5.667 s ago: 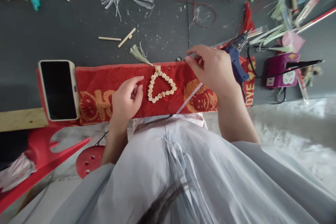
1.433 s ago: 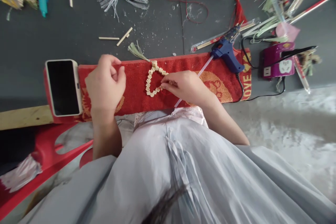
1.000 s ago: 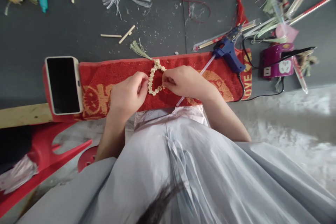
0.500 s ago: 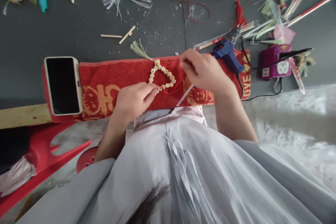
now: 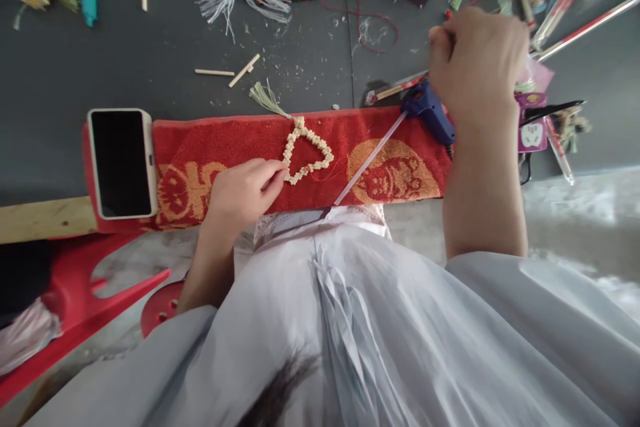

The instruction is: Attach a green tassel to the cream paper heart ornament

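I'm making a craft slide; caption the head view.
Left hand at a cream loop on a red towel, right hand by a blue glue gun.

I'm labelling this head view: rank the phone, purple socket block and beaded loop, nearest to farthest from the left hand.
1. Beaded loop, at the tip of the left hand
2. Phone, to its left
3. Purple socket block, far to its right
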`<action>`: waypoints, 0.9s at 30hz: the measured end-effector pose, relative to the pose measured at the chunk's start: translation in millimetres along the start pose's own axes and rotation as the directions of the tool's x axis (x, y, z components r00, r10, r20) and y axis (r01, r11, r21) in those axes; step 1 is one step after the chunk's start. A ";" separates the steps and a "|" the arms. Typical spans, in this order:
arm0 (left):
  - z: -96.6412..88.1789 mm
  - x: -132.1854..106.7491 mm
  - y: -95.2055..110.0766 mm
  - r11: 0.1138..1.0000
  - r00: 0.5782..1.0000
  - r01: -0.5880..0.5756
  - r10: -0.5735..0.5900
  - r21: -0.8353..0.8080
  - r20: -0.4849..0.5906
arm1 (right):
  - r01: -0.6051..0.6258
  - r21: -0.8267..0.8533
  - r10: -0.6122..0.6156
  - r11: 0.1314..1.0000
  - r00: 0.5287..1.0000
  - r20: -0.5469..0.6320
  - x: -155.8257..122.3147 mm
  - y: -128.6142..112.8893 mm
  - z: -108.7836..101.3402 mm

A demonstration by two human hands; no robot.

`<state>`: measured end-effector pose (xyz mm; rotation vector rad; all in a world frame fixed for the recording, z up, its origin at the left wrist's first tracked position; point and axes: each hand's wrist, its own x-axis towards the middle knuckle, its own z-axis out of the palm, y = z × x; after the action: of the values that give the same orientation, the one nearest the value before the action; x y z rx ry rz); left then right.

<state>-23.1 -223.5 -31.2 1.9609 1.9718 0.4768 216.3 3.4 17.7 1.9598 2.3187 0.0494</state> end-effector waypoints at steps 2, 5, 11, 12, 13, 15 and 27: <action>-0.8 0.0 -1.3 1.000 1.000 0.002 -0.002 0.004 -0.005 | -0.023 -0.029 0.024 0.999 1.000 0.017 6.2 4.4 -1.2; -1.8 0.9 -2.5 1.000 1.000 0.005 -0.005 0.010 -0.014 | 0.054 -0.068 -0.051 0.996 0.998 0.041 9.2 7.9 2.2; 1.7 0.0 -7.8 0.999 0.999 -0.012 0.015 0.053 -0.045 | 0.222 -0.030 -0.219 0.975 0.972 0.084 -0.1 4.5 13.5; 3.2 -0.7 -9.5 0.998 0.998 -0.014 0.018 0.064 -0.058 | 0.206 -0.016 -0.203 0.978 0.975 0.093 -1.8 3.8 14.7; 4.7 -1.4 -11.2 0.997 0.997 -0.016 0.022 0.076 -0.070 | 0.190 0.011 -0.190 0.982 0.978 0.090 -3.2 3.3 15.8; 7.3 -2.5 -13.9 0.995 0.996 -0.020 0.028 0.100 -0.081 | 0.158 0.074 -0.164 0.985 0.982 0.089 -5.8 2.9 17.8; 6.4 -0.5 -7.5 0.978 0.989 0.105 -0.122 0.182 0.085 | 0.109 0.107 -0.122 0.988 0.985 0.126 -24.3 0.7 28.6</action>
<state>-26.9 -223.9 -40.3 1.9190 2.1141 0.1805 223.8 -21.6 -9.2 1.8060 2.3851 -0.2030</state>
